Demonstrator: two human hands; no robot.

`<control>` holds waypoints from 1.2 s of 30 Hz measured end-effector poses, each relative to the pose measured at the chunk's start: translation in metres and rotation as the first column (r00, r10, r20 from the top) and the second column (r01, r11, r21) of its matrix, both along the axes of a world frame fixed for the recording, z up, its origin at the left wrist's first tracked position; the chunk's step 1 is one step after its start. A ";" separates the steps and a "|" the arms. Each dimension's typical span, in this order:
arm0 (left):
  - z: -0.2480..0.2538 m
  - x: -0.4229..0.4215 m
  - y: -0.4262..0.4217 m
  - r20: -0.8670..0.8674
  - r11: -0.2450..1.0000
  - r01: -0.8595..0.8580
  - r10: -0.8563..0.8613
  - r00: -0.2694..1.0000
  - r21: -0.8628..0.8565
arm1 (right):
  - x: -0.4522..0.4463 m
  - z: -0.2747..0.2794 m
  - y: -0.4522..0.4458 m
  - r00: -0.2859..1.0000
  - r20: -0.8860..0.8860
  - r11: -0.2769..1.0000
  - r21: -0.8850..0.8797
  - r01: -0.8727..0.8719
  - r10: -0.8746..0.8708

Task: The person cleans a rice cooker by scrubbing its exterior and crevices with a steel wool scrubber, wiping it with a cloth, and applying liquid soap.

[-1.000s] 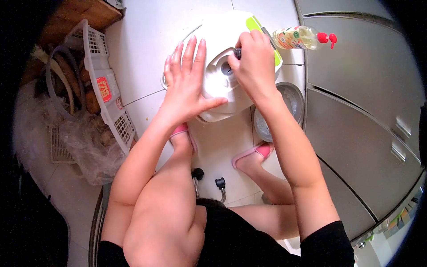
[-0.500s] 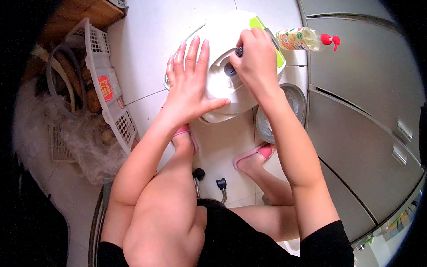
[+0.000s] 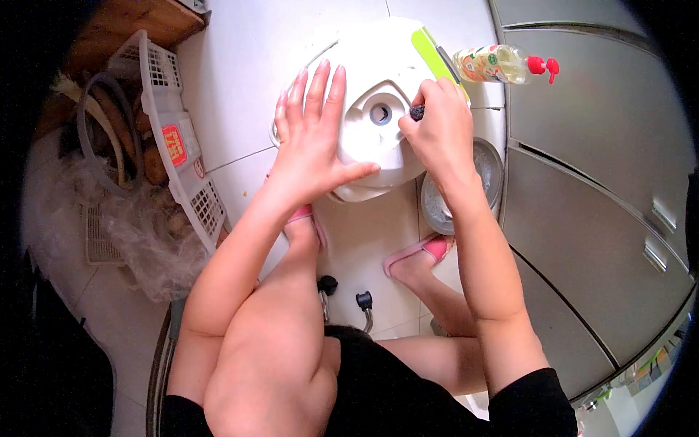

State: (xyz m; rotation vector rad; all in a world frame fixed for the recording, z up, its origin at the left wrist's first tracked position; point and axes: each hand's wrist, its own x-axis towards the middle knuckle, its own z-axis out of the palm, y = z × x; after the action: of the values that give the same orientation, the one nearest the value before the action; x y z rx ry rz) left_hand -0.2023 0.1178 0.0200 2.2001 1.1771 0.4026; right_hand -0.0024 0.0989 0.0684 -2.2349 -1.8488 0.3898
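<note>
A white kitchen appliance base [image 3: 389, 156] with a lime-green side panel and a round dark hub in a recess stands on the tiled floor between my feet. My left hand [image 3: 313, 142] lies flat on its left side, fingers stretched and thumb spread toward the recess. At the right rim of the recess, beside the green panel, my right hand [image 3: 445, 127] is closed around a small dark, rough-looking scrubber [image 3: 416, 112]. Only one end of the scrubber shows; the rest is hidden in the fingers.
A dish soap bottle [image 3: 491, 64] with a red pump lies right of the appliance. A grey metal basin [image 3: 486, 167] sits below it, beside the cabinets [image 3: 582, 197]. On the left stands a white plastic basket [image 3: 164, 109] with plastic bags and a hose nearby.
My right hand has moved right and slightly down with the scrubber, from over the hub to the recess rim, uncovering the hub. My left hand stays in place.
</note>
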 end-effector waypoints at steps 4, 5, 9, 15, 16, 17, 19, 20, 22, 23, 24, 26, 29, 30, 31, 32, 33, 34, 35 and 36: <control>0.000 0.000 -0.001 0.001 1.000 -0.005 0.005 1.000 0.005 | 0.005 0.001 0.005 0.998 -0.011 0.997 -0.048 -0.055 0.055; 0.001 0.000 -0.001 0.001 1.000 -0.005 0.005 1.000 0.002 | 0.006 0.001 0.006 0.997 -0.020 0.997 -0.044 -0.069 0.068; 0.001 0.001 -0.001 0.002 1.000 -0.006 0.006 1.000 -0.004 | 0.003 0.001 0.015 0.994 0.008 0.994 -0.016 -0.108 0.109; 0.002 0.001 0.000 0.019 1.000 -0.002 0.002 1.000 -0.007 | -0.014 -0.010 0.047 0.962 0.138 0.964 0.097 -0.248 0.234; 0.002 0.001 0.000 0.028 1.000 -0.002 0.002 1.000 -0.002 | -0.013 -0.013 0.046 0.958 0.153 0.959 0.113 -0.260 0.242; 0.002 0.001 0.000 0.038 1.000 -0.004 0.004 0.999 0.003 | -0.011 -0.012 0.044 0.964 0.132 0.959 0.132 -0.250 0.233; 0.000 0.001 -0.001 0.018 1.000 -0.005 0.005 1.000 0.008 | -0.007 -0.009 0.039 0.973 0.089 0.959 0.172 -0.227 0.215; 0.000 0.001 -0.001 0.006 1.000 -0.006 0.006 1.000 0.011 | -0.007 -0.009 0.039 0.970 0.089 0.955 0.178 -0.238 0.225; 0.000 0.001 -0.001 0.004 1.000 -0.007 0.007 1.000 0.000 | -0.008 -0.009 0.039 0.967 0.084 0.948 0.194 -0.254 0.242; 0.000 0.001 -0.001 0.006 1.000 -0.009 0.009 1.000 -0.004 | -0.008 -0.007 0.039 0.973 0.023 0.953 0.196 -0.229 0.229; 0.000 0.001 -0.001 0.017 1.000 -0.010 0.010 1.000 -0.007 | -0.008 -0.004 0.039 0.976 -0.038 0.960 0.195 -0.203 0.214; 0.000 0.001 -0.001 0.042 1.000 -0.016 0.017 0.999 -0.012 | -0.007 0.002 0.035 0.966 -0.233 0.979 0.192 -0.066 0.111; 0.003 0.001 -0.001 0.041 1.000 -0.022 0.022 0.999 -0.022 | -0.012 0.012 0.021 0.838 -0.537 0.964 0.157 0.216 -0.100; 0.003 0.000 -0.002 0.034 0.999 -0.027 0.027 0.999 -0.018 | -0.018 0.014 0.016 0.760 -0.621 0.943 0.096 0.317 -0.193; 0.003 0.001 -0.002 0.028 1.000 -0.027 0.027 0.999 -0.015 | -0.024 0.013 0.013 0.665 -0.691 0.910 0.025 0.414 -0.283; 0.003 0.002 -0.002 0.022 1.000 -0.028 0.028 0.999 -0.012 | -0.026 0.004 0.012 0.747 -0.615 0.904 0.128 0.408 -0.250; 0.002 0.002 -0.002 0.029 1.000 -0.027 0.027 0.999 -0.011 | -0.029 -0.007 0.011 0.820 -0.528 0.892 0.229 0.389 -0.222; 0.002 0.002 -0.002 0.036 1.000 -0.027 0.028 0.999 -0.009 | -0.035 -0.011 0.011 0.893 -0.414 0.889 0.325 0.324 -0.174; 0.002 0.002 -0.002 0.042 1.000 -0.027 0.027 0.999 -0.007 | -0.041 -0.017 0.011 0.947 -0.283 0.902 0.353 0.249 -0.151; 0.002 0.002 -0.002 0.045 1.000 -0.024 0.025 0.999 -0.006 | -0.048 -0.018 0.010 0.974 -0.194 0.921 0.346 0.178 -0.116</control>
State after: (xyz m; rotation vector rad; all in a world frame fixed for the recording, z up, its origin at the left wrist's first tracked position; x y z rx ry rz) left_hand -0.1999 0.1161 0.0217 2.1626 1.1809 0.4558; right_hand -0.0507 0.1087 0.0506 -2.0032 -1.5106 0.1871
